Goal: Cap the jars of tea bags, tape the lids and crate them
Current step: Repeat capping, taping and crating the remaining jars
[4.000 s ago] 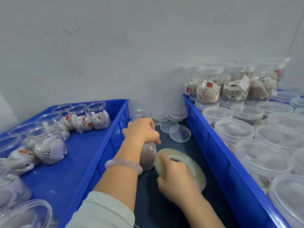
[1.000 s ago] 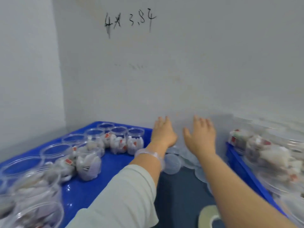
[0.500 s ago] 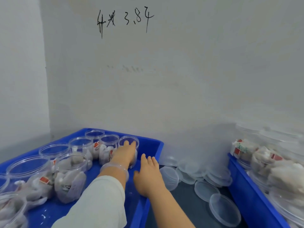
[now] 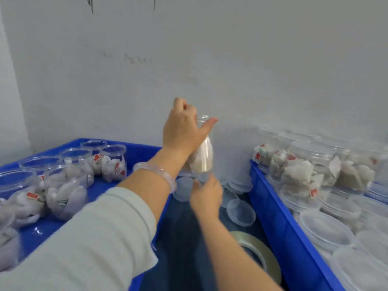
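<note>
Clear plastic tea-bag jar [image 4: 201, 156] held over the dark counter [image 4: 180, 227] — left grip [image 4: 182, 131] clamped round it; right grip [image 4: 206, 196] below, among clear round lids [image 4: 241, 213] — closure unclear.

Even, soft, cool daylight-like light; faint shadows; motion blur throughout; wide-angle bending at edges

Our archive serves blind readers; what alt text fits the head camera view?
A left hand grips a clear plastic jar of tea bags held above the dark gap between two blue plastic crates, the right hand at loose clear round lids below. A clear tape roll lies nearer.
</note>
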{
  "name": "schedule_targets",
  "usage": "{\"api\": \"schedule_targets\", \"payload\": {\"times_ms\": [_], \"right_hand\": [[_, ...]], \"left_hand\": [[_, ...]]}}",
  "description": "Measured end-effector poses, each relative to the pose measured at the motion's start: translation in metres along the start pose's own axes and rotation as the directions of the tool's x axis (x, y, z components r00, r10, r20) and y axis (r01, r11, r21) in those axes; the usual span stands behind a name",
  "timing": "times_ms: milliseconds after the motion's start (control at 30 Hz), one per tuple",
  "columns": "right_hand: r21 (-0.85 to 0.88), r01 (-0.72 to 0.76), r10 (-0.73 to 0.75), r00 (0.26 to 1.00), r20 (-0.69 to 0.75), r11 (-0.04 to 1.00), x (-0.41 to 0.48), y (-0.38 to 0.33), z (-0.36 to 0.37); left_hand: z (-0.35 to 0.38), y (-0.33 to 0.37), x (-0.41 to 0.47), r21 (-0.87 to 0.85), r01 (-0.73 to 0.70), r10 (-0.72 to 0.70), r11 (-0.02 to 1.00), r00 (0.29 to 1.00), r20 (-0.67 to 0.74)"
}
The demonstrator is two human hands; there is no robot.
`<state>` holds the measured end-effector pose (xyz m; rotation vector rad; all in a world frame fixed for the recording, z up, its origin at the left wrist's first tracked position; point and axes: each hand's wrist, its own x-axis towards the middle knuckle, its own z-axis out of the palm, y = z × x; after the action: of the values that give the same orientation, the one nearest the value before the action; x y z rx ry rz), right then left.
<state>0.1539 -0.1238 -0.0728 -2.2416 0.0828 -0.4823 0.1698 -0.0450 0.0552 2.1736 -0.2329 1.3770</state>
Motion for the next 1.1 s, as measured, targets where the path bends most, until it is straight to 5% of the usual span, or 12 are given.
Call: {"api": "schedule_targets", "payload": {"times_ms": [133, 200, 367, 467, 533, 600, 633, 700, 800, 867, 1000, 1100], "right_hand": [[-0.501, -0.082, 0.231, 0.942, 0.244, 0.862, 0.018, 0.082, -0.047], [-0.538, -0.1, 0.341, 0.864, 0.371, 0.837, 0.017, 0.103, -0.053], [-0.467, -0.127, 0.234, 0.956, 0.178, 0.875, 0.008, 0.11, -0.045], [0.073, -0.258, 0.265, 0.96, -0.093, 0.963, 0.013, 0.096, -0.044], [0.639, -0.297, 0.464, 0.879, -0.107, 0.71, 0.023, 0.076, -0.055], [0.845, -0.343, 0.503, 0.858, 0.103, 0.41, 0.03, 0.057, -0.066], [0.802, -0.392, 0.457, 0.873, 0.17, 0.45, 0.03, 0.05, -0.068], [0.546, -0.42, 0.32, 0.907, 0.273, 0.725, 0.025, 0.04, -0.063], [0.297, -0.122, 0.043, 0.965, 0.26, 0.947, 0.019, 0.033, -0.052], [0.173, 0.121, -0.157, 0.965, 0.209, 0.977, 0.018, 0.029, -0.053], [0.148, 0.278, -0.315, 0.828, 0.464, 0.949, 0.003, 0.026, -0.053], [-0.004, 0.401, -0.357, 0.82, 0.448, 0.916, -0.003, 0.026, -0.052]], "left_hand": [[0.031, 0.025, -0.077, -0.046, 0.07, -0.068, 0.996, 0.997, 0.042], [0.041, 0.02, -0.124, -0.024, 0.042, -0.041, 0.999, 0.999, 0.015], [0.049, 0.0, -0.188, -0.099, -0.026, 0.026, 0.995, 1.0, 0.002], [0.046, -0.004, -0.198, -0.33, 0.173, -0.161, 0.928, 0.985, 0.066], [0.047, -0.009, -0.202, -0.518, 0.445, -0.461, 0.73, 0.881, 0.107], [0.052, -0.013, -0.205, -0.587, 0.666, -0.673, 0.461, 0.693, 0.257], [0.057, -0.014, -0.207, -0.559, 0.712, -0.687, 0.425, 0.656, 0.312], [0.062, -0.014, -0.209, -0.517, 0.739, -0.684, 0.432, 0.642, 0.347], [0.063, -0.013, -0.208, -0.469, 0.749, -0.694, 0.468, 0.64, 0.33], [0.063, -0.014, -0.206, -0.461, 0.761, -0.697, 0.456, 0.628, 0.346], [0.06, -0.017, -0.202, -0.554, 0.776, -0.76, 0.3, 0.546, 0.353], [0.06, -0.015, -0.201, -0.563, 0.742, -0.756, 0.363, 0.588, 0.289]]}}
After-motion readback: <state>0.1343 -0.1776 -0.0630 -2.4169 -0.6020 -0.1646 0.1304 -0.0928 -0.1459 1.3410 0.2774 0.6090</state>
